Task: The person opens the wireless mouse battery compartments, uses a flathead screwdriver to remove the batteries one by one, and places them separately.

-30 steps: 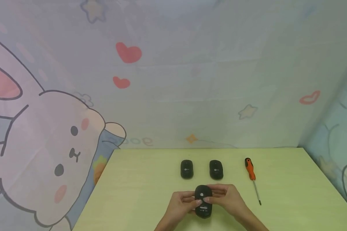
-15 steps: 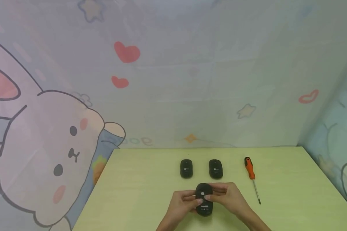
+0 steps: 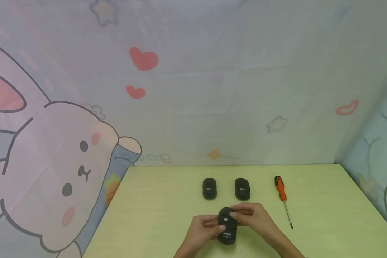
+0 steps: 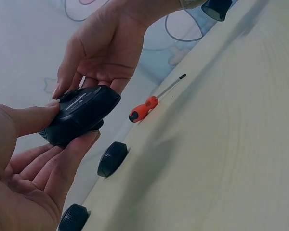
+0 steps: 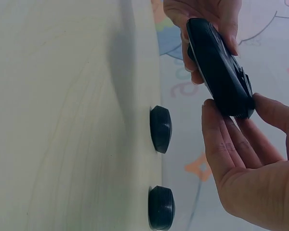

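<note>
A black computer mouse (image 3: 227, 234) is held above the table, its underside with a pale label turned up toward the head camera. My left hand (image 3: 202, 231) grips its left side, thumb on the underside and fingers beneath. From the right, my right hand (image 3: 254, 216) pinches the far end, its thumb near a small white spot. In the left wrist view the mouse (image 4: 82, 115) is tilted between both hands. The right wrist view shows a raised piece along the underside of the mouse (image 5: 219, 72); whether it is a lifted cover I cannot tell.
Two more black mice, one on the left (image 3: 209, 189) and one on the right (image 3: 242, 189), lie behind the hands. An orange and black screwdriver (image 3: 280, 190) lies to the right, tip toward me. A printed cloth (image 3: 196, 89) hangs behind the pale table (image 3: 148, 215).
My right thumb has shifted from the middle of the mouse's underside up toward its far end. The left hand keeps its grip. The other mice and the screwdriver stay put.
</note>
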Demonstrator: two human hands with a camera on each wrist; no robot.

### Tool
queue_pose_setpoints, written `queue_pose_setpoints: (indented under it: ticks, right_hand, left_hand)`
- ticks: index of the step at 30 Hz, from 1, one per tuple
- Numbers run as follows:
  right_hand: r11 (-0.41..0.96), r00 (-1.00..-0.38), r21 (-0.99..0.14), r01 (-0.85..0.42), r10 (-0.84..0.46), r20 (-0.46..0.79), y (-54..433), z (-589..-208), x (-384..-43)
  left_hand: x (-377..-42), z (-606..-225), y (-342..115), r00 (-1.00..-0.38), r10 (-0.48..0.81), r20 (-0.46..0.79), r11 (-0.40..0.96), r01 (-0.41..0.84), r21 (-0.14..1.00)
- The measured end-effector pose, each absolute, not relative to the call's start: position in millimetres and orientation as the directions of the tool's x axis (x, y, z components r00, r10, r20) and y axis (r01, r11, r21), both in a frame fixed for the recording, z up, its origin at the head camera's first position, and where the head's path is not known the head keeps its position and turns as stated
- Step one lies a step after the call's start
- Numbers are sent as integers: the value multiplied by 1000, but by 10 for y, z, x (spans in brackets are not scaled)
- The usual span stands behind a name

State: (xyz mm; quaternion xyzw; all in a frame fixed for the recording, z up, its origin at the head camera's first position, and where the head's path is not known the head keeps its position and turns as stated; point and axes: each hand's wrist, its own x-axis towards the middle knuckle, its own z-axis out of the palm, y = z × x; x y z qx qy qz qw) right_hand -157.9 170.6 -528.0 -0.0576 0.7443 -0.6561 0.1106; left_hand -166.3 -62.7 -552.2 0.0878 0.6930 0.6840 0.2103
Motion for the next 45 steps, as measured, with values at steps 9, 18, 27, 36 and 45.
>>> queue_pose_setpoints:
  ticks: [9, 18, 27, 36, 45]
  right_hand:
    - [117, -980, -989, 89, -166, -108, 1714, -5269, -1598]
    - [74, -991, -993, 91, -89, -97, 1779, -5229, -1614]
    - [-11, -993, -996, 93, -71, -92, 1945, -5189, -1667]
    - [-16, -991, -993, 116, -73, -115, 2198, -5127, -1684]
    - [10, -994, -996, 93, -59, -93, 2513, -5061, -1683]
  left_hand:
    - [-1674, -5532, -639, -888, 427, -167, 41, -166, 985]
    - [-1677, -5549, -647, -886, 425, -187, 70, -174, 982]
    - [-1682, -5591, -631, -888, 427, -171, 42, -170, 985]
    - [-1680, -5619, -655, -886, 427, -180, 37, -181, 983]
    - [-1664, -5656, -647, -879, 445, -173, 15, -186, 983]
